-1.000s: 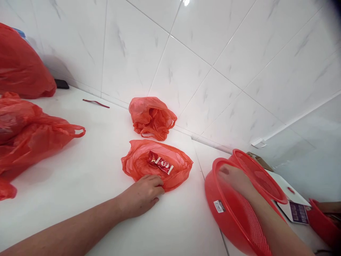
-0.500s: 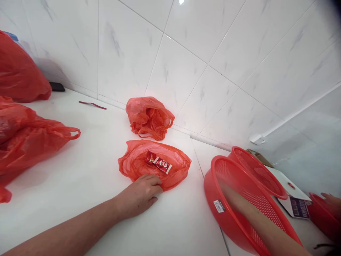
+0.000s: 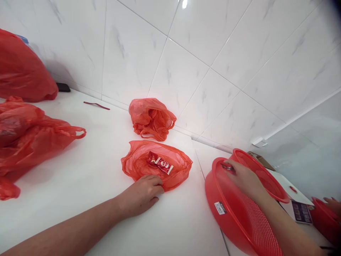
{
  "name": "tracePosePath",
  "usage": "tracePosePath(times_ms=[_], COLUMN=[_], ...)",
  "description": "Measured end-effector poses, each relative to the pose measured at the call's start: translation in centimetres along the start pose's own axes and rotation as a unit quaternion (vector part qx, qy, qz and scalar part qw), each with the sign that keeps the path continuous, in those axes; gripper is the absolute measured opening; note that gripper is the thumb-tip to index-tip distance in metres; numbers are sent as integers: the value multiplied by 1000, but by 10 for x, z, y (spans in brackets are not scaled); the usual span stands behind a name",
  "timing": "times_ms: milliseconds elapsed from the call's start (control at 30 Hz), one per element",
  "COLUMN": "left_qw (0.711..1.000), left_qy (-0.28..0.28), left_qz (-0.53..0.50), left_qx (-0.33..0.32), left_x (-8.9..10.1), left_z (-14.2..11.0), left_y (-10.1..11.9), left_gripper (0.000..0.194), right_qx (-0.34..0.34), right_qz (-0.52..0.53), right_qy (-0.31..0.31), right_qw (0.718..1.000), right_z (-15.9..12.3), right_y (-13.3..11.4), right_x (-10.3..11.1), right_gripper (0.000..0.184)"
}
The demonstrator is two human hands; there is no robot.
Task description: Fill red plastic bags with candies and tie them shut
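Observation:
My left hand (image 3: 145,193) pinches the near edge of an open red plastic bag (image 3: 181,160) lying on the white table. Inside this bag lie two small red-and-white wrapped packets, one of them a printed packet (image 3: 164,165) with white ends. Over the rim of a tilted red plastic basket (image 3: 213,193), my right hand (image 3: 243,177) is closed on a small dark-red wrapped packet (image 3: 228,167). Its print is too blurred to read. The basket's inner bottom is largely hidden by its wall and my forearm.
Another red bag (image 3: 151,119) sits crumpled against the tiled wall. Fuller red bags (image 3: 23,67) stand at the left, near a black phone (image 3: 63,87) and a thin red strip (image 3: 96,105). Rightward are a second basket (image 3: 283,197), a scale (image 3: 301,212) and another person's hand (image 3: 333,205).
My right hand has come up out of the red basket to its rim, with a small packet in its fingers. My left hand stays on the bag's edge. The view has shifted slightly.

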State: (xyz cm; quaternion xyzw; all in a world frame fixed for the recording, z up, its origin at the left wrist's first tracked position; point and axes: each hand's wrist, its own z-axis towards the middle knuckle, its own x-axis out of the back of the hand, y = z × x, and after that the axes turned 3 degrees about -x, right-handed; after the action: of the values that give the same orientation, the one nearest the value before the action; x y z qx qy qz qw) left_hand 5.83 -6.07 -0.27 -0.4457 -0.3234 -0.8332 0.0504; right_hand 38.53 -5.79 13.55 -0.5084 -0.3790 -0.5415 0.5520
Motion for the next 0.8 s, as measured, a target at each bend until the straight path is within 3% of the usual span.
tracePosePath(times_ms=[133,300,433,500,567,700,767,800], left_qw=[1000,1000,1000,1000,1000,1000,1000,1000], left_qy=[3,-4,-6,-9,-13,-9,-5,-3], left_qz=[1,5,6,4,2,1,-2,-4], left_qx=[-5,-4,-3,-3,-2,-3,0,1], left_x=[-3,-4,-4,-4,-4,-5,-7,-7], left_z=[0,0,-1,-1,-1,-1,-1,-1], left_y=[-2,-3,-3,-4,-5,-6,-7,-8], left_gripper=[25,25,27,24,22,19,18,18], right_qx=[64,225,284,256,203,58,-30,-67], right_qz=[7,12,27,62,96,72,40,37], right_qy=[2,-57,-31,3,47,144,145,112], right_qw=[998,973,958,965,973,985,988,991], right_z=[1,1,16,23,25,20,15,12], right_y=[-40,-107,-133,-130,-115,-59,-27,-12], right_x=[8,-16,-31,-29,-22,-7,-5,-7], right_gripper=[27,28,39,45,39,20,22,22])
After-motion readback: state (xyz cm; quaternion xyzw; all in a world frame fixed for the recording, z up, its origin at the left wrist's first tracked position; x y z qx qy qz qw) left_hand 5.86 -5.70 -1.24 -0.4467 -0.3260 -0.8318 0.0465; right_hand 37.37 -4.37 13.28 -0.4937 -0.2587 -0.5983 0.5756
